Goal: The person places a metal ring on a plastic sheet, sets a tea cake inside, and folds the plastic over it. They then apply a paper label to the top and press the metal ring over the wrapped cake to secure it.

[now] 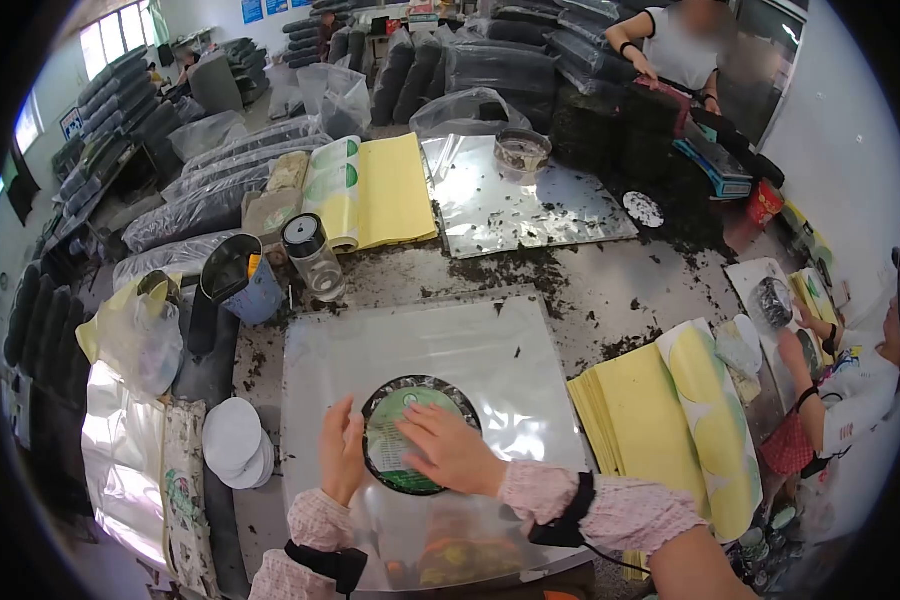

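Observation:
A round, dark-rimmed disc (454, 387) lies on the shiny metal sheet (330, 345) in front of me. On top of it is a round green printed label (395, 470). My right hand (457, 448) rests over the label's right half, fingers stretched out flat across it. At the disc's left edge stands my left hand (341, 455), turned on its side with fingers extended upward and nothing held. Part of the label is hidden under my right hand.
White round discs (232, 440) are stacked at left. Behind stand a clear jar (315, 262) and a blue bucket (245, 290). Yellow label sheets (635, 415) lie at right. Dark crumbs (510, 275) litter the table. Two people work nearby, at the far right (850, 385) and the back (675, 50).

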A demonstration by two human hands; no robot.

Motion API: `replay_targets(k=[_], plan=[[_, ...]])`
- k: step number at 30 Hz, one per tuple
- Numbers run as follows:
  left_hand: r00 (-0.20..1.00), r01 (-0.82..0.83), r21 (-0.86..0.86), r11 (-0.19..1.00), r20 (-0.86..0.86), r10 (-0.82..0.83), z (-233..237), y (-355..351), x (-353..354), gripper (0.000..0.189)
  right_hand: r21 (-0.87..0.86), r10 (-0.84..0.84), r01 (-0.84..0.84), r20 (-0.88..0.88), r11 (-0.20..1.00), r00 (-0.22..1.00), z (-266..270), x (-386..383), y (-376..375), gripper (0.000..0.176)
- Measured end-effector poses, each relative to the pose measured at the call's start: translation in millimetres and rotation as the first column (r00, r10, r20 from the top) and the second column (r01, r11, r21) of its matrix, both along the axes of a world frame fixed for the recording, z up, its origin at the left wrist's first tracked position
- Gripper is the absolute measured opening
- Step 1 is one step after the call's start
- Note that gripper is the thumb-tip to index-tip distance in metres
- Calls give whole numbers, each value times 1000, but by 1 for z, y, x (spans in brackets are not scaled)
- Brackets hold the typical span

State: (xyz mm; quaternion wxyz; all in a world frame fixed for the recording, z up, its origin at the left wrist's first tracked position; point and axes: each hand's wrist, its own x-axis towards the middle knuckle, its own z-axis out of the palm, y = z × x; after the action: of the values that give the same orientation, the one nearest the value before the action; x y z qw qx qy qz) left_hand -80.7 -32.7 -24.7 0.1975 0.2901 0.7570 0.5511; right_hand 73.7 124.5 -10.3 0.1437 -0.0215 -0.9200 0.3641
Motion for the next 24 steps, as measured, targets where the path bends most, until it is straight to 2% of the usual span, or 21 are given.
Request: replay_targets(k=[1, 2, 3, 4, 5, 6, 7, 10, 11, 13, 14, 15, 16, 17, 19, 21, 24], plan=[[987, -87, -12, 996, 136, 88, -13, -2, 0, 36, 169, -24, 21, 13, 985, 1000, 5, -1, -8, 68], [996, -94, -37, 995, -8, 94, -4, 0, 7, 34, 334, -49, 41, 14, 942, 999, 8, -3, -12, 70], [983, -108, -65, 992, -154, 97, 15, 1, 18, 33, 394, -56, 50, 4, 918, 998, 11, -2, -16, 75], [951, -129, -98, 987, -293, 95, 36, 1, 33, 32, 426, -54, 0, 116, 905, 992, 15, -3, -16, 77], [831, -118, 9, 993, -546, 104, 62, 8, 51, 29, 451, -52, -61, 233, 891, 971, 19, -3, -13, 79], [764, -19, 53, 998, -643, 49, 83, 19, 69, 28, 468, -51, -130, 353, 874, 934, 18, 0, -13, 80], [681, 80, 89, 993, -732, 11, 97, 25, 87, 27, 378, -57, 35, 48, 925, 997, -4, 0, -15, 81], [711, 134, 40, 990, -700, -68, 105, 26, 112, 26, 347, -132, 204, -220, 915, 966, -14, 12, 11, 76], [702, 106, 36, 994, -710, -50, 106, 23, 115, 27, 323, -290, 315, -126, 892, 949, 5, 20, 13, 72], [689, 73, 8, 997, -723, -44, 105, 12, 127, 28, -7, -167, 167, -128, 986, 978, -21, 12, 3, 70], [689, 3, -77, 997, -723, -58, 108, 3, 129, 28, -173, -107, 81, -148, 982, 983, -44, 6, -8, 69], [694, -66, -160, 985, -717, -70, 112, -9, 130, 29, -325, 46, -96, -158, 941, 986, -96, -1, -59, 63], [704, -126, -244, 962, -705, -87, 112, -18, 131, 30, -380, 237, -245, -68, 892, 969, -105, 2, -75, 58], [749, -165, -192, 967, -663, -4, 109, -28, 131, 29, -448, 415, -360, 26, 818, 909, -112, 6, -91, 53], [841, -231, -96, 968, -521, 149, 96, -42, 115, 25, -316, 448, -378, 191, 870, 873, -37, 19, -57, 47], [927, -280, -35, 959, -270, 260, 46, -55, 100, 20, -77, 124, -119, 56, 990, 991, 12, 47, -41, 44], [992, -121, -126, 985, -54, 115, -10, -90, 72, 19, 60, -62, 69, -115, 996, 991, 27, 89, -17, 47]])
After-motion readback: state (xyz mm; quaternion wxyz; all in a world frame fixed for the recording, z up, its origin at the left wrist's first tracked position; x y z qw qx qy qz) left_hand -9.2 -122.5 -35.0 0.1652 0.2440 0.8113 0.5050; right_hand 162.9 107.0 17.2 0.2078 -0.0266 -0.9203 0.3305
